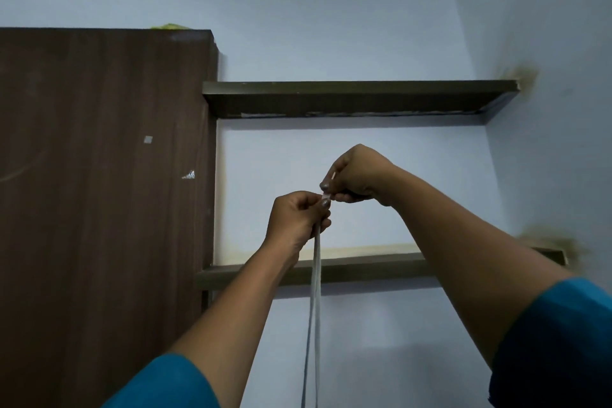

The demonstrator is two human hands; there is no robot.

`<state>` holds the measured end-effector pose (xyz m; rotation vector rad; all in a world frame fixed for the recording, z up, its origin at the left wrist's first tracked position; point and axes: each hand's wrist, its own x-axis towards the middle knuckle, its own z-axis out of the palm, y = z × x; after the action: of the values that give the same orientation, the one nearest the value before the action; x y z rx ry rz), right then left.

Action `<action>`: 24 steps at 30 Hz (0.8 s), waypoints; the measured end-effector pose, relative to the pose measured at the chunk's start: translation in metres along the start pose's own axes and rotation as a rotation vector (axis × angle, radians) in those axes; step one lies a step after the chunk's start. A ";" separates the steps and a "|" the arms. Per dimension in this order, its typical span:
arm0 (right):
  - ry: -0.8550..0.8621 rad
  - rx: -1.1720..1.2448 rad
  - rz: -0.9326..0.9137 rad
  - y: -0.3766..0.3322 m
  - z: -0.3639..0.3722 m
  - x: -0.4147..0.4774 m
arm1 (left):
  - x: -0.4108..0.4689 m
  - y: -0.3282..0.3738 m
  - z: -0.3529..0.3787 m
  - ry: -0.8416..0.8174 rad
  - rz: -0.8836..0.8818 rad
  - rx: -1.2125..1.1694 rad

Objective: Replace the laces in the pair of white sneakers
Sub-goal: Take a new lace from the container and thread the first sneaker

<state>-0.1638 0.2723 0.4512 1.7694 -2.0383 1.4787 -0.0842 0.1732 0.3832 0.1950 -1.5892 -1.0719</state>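
I'm looking up at the pale blue wall with both hands raised in front of it. I'm seeing the left hand curling round the white lace, thumb and forefinger pinching it near its top end. I'm seeing the right hand sitting just above and to the right, fingers bunching together and pinching too, with a short white lace tip sticking up out of that grip. So both hands are clamping on lace, and their fingertips are nearly touching. Two strands are hanging side by side from the left hand, running straight down between the forearms and leaving the view at the near bottom edge. I can't tell whether that's one lace doubled over or two, nor what it's attached to below. Teal sleeves are showing on the left arm and the right arm. A dark brown wardrobe is filling the left side, with something yellow-green peeking over its top. Two dark shelves are running right from it along the far wall: the upper shelf above the hands, and the lower shelf crossing behind the forearms.
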 end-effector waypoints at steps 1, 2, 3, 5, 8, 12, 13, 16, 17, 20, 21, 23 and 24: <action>0.004 0.007 -0.004 0.000 0.001 0.002 | 0.000 0.002 0.000 0.014 0.012 0.034; -0.004 0.005 -0.006 0.000 0.001 0.003 | 0.001 0.003 0.000 0.030 0.016 0.054; -0.011 0.001 -0.012 -0.001 0.002 0.003 | 0.002 0.005 -0.001 0.045 0.018 0.065; 0.000 0.012 -0.021 -0.002 0.002 0.004 | 0.003 0.008 -0.002 0.058 0.026 0.090; 0.091 0.066 -0.034 -0.002 0.003 0.005 | 0.005 0.013 -0.003 0.061 0.049 0.162; 0.178 0.146 -0.061 0.001 0.007 0.008 | 0.010 0.019 -0.004 0.061 0.041 0.155; 0.176 0.162 -0.063 0.002 0.008 0.010 | 0.011 0.019 -0.005 0.066 0.037 0.154; 0.188 0.154 -0.080 0.003 0.011 0.014 | 0.015 0.021 -0.007 0.092 0.049 0.166; 0.197 0.173 -0.079 0.003 0.012 0.015 | 0.015 0.022 -0.007 0.106 0.057 0.179; 0.234 0.212 -0.099 0.003 0.015 0.017 | 0.018 0.022 -0.008 0.112 0.063 0.210; 0.248 0.206 -0.116 0.003 0.016 0.018 | 0.018 0.023 -0.008 0.102 0.061 0.210; 0.256 0.203 -0.148 0.003 0.017 0.018 | 0.019 0.026 -0.010 0.086 0.055 0.191; 0.255 0.201 -0.161 0.003 0.017 0.018 | 0.019 0.027 -0.011 0.080 0.050 0.174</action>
<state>-0.1639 0.2471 0.4513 1.6610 -1.6384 1.8037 -0.0707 0.1706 0.4148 0.3098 -1.6074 -0.8768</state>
